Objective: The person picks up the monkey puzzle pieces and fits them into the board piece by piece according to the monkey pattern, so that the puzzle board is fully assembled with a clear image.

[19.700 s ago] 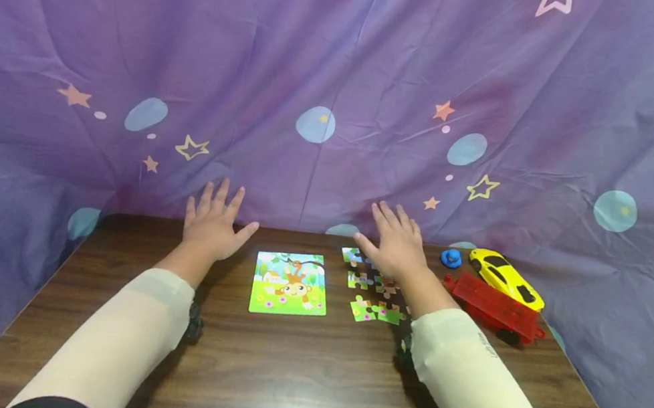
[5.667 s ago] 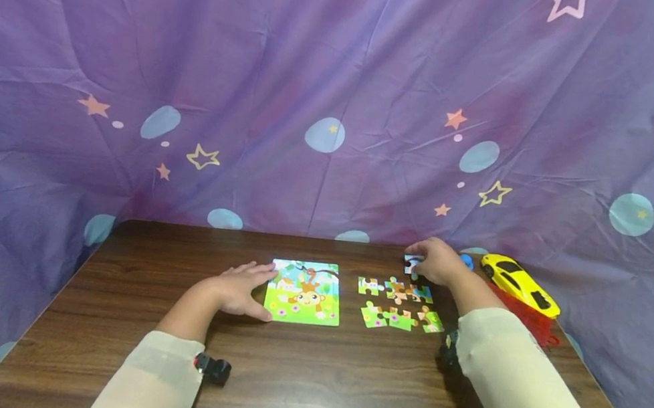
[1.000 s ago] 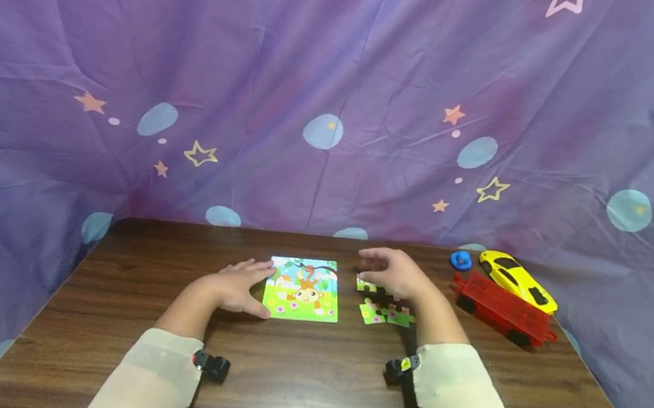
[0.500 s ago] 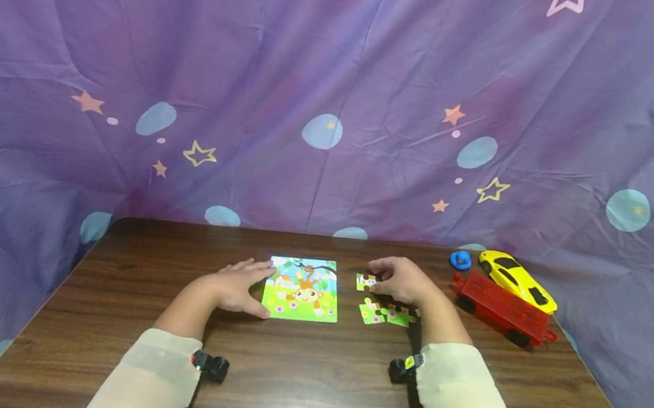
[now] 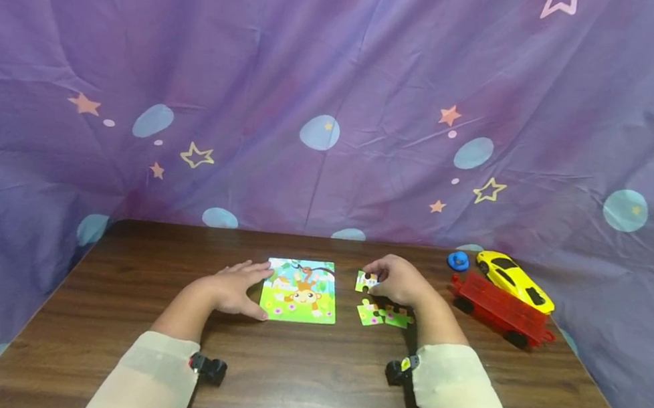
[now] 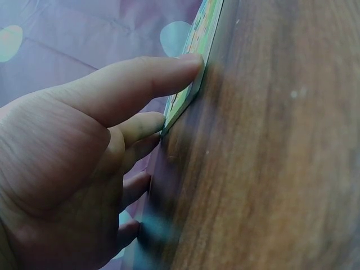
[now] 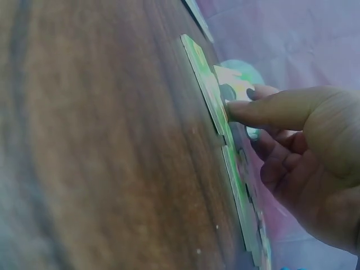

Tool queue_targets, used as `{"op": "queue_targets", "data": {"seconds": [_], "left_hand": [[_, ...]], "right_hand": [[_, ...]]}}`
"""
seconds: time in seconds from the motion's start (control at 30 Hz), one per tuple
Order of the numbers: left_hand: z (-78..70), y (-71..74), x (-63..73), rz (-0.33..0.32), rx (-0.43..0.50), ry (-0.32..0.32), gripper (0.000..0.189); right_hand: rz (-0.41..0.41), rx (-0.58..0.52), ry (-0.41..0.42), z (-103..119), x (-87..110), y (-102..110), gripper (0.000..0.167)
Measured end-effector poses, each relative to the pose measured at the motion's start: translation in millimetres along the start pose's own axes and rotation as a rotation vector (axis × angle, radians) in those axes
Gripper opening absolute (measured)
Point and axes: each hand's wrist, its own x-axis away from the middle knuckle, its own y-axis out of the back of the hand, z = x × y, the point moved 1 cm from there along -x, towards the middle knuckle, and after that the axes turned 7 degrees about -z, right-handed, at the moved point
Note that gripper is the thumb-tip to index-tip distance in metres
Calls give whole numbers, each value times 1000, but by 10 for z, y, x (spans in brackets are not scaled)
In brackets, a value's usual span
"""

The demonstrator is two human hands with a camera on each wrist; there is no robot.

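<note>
A square picture puzzle board, showing a monkey hanging upside down, lies on the brown table. My left hand rests at its left side, fingers extended. Its thumb touches the near corner and the index finger the board's edge, as the left wrist view shows. My right hand pinches a white and green puzzle piece between thumb and fingers. In the right wrist view that piece stands tilted, partly behind the thumb. Just nearer lie green puzzle pieces; other pieces are partly hidden under my right hand.
At the right stand a red toy trailer and a yellow toy car. A small blue toy hat lies beside them. A purple patterned cloth hangs behind the table's back edge.
The blue piece at the back right has gone from its spot. My right hand has come down onto the white and green piece and pinches it. The left hand stays at the board.
</note>
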Motion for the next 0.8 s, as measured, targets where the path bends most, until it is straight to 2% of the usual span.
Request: {"op": "queue_targets", "data": {"seconds": [0.17,0.3,0.53,0.63,0.8], "left_hand": [[12,9,9,-6,2,-4,102],[20,10,12,-3,5,-1,102],[21,13,14,0,9,1,102],[21,19,20,0,7,-3,102],[10,32,29,2,12,-8,102]], "right_hand": [[0,-3,1,31,-3,-14,30],[3,-87,1,110,17,-15,21],[31,-237,50,447,55,-75,22],[40,-286,39,580,60,-144,22],[18,-333,66,779,54,-260,22]]}}
